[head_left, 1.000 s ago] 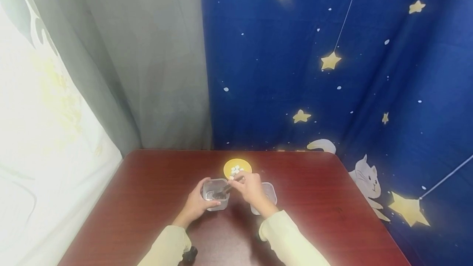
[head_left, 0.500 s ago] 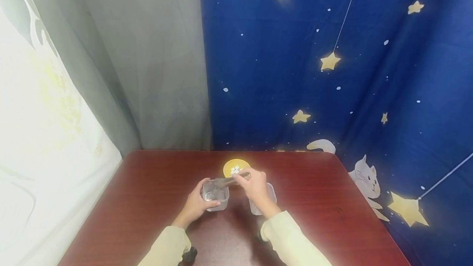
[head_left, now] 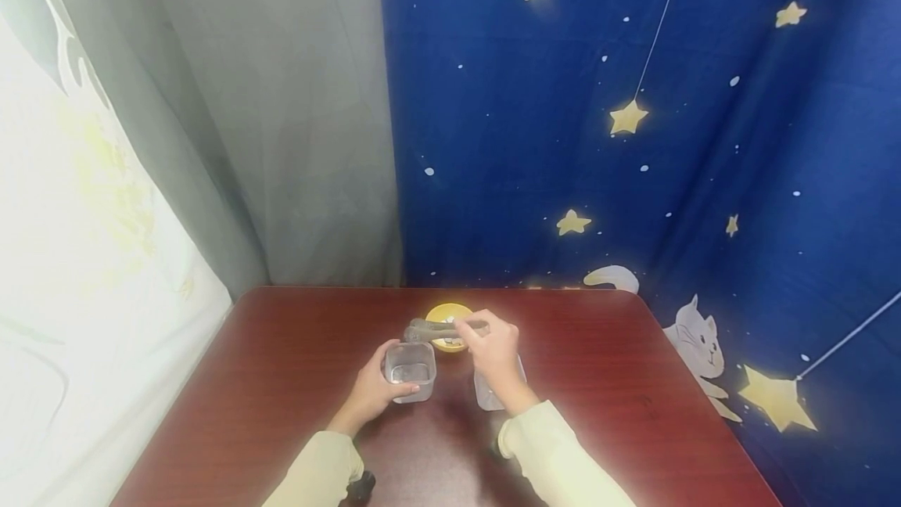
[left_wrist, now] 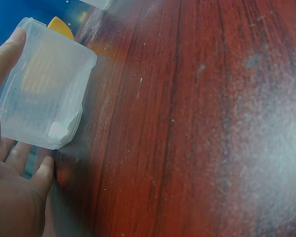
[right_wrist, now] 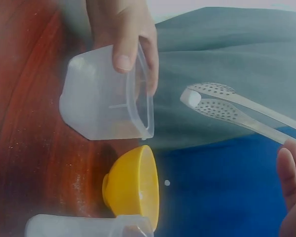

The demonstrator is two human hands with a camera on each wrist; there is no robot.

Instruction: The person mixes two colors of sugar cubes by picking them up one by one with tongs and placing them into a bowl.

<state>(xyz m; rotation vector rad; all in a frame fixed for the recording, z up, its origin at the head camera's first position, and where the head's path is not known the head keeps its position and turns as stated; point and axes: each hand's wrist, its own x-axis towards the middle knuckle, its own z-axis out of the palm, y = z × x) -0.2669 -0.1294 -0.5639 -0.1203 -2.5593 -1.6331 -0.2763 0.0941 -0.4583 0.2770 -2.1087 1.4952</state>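
My left hand [head_left: 373, 383] grips a clear plastic container [head_left: 420, 393], thumb on the near rim. A white piece [left_wrist: 60, 130] shows low in it in the left wrist view. My right hand [head_left: 495, 349] holds metal tongs [right_wrist: 256, 121] with perforated tips. Between those tips sits a small white cube [right_wrist: 191, 98], clear of the container's mouth. The tongs reach leftward over the near side of a yellow bowl [right_wrist: 126, 177], just beyond the container. White cubes in the bowl are partly hidden by the tongs and hand.
A second clear container [head_left: 487, 393] stands on the right, half covered by my right forearm. All of this is on a dark red wooden table [head_left: 598, 382]. Grey and blue curtains [head_left: 493, 139] hang behind its far edge.
The tongs have come up out of the left container and away from me, toward the bowl. My right hand has shifted slightly right. My left hand and its container have stayed put.
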